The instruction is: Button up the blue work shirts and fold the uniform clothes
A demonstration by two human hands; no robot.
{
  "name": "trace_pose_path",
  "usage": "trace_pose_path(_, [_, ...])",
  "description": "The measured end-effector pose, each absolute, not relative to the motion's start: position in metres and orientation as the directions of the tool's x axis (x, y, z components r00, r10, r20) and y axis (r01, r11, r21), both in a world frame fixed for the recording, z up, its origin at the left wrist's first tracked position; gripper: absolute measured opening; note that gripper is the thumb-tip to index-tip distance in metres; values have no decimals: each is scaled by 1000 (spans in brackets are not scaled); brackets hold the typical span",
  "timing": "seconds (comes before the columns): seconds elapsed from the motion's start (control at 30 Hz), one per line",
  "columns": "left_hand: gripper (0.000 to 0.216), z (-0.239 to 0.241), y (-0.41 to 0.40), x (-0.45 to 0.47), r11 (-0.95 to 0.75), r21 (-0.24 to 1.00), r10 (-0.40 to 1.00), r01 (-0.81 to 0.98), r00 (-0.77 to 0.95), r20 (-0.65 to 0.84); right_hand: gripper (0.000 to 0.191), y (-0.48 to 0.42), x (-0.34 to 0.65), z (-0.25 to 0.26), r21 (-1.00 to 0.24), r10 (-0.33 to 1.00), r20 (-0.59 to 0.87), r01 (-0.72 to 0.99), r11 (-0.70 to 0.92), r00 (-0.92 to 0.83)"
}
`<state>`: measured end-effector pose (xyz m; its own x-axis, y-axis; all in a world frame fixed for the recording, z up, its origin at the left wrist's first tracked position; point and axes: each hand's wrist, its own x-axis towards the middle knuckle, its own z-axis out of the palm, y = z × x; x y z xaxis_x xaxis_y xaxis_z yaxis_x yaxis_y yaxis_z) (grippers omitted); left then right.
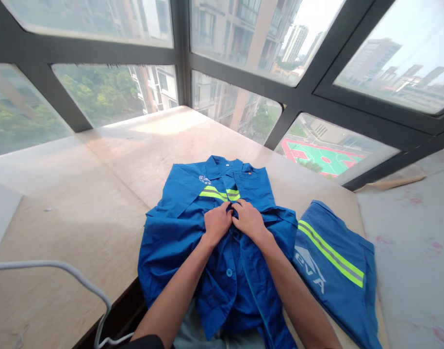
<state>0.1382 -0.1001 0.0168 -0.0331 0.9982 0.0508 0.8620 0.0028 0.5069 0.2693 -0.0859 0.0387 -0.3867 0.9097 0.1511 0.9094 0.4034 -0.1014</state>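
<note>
A blue work shirt [178,232] with yellow-green reflective stripes lies front-up on a wooden table [98,194], collar pointing away from me. My left hand [217,223] and my right hand [248,219] meet at the middle of the shirt's front, just below the stripes. Both hands have their fingers curled and pinch the fabric at the button placket. A blue button [229,272] shows lower down on the placket.
A second blue garment [334,271] with a reflective stripe and white lettering lies folded to the right. A white cable [79,281] curves over the table's near left edge. Large windows wrap round the far side. A paint-stained surface [411,242] lies at the right.
</note>
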Motion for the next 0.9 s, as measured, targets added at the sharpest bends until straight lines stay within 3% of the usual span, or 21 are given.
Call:
trace_pose_path(0.17, [40, 21, -94, 129, -54, 467, 999, 883, 50, 21, 21, -70, 268, 44, -81, 878, 125, 877, 473, -462])
trace_pose_path(0.43, [49, 20, -100, 136, -44, 357, 999, 933, 36, 28, 19, -66, 283, 9, -440, 884, 269, 768, 465, -381])
trace_pose_path(0.63, [49, 17, -105, 138, -47, 407, 996, 912, 14, 83, 15, -67, 292, -4, -743, 922, 332, 547, 385, -198])
trace_pose_path(0.77, [44, 13, -105, 137, -66, 500, 988, 863, -12, 151, 18, -71, 296, -2, -884, 960, 248, 377, 278, -126])
trace_pose_path(0.9, [36, 7, -106, 133, -199, 582, 946, 789, 1, 323, 23, -77, 298, 3, -957, 981, 163, 224, 183, -103])
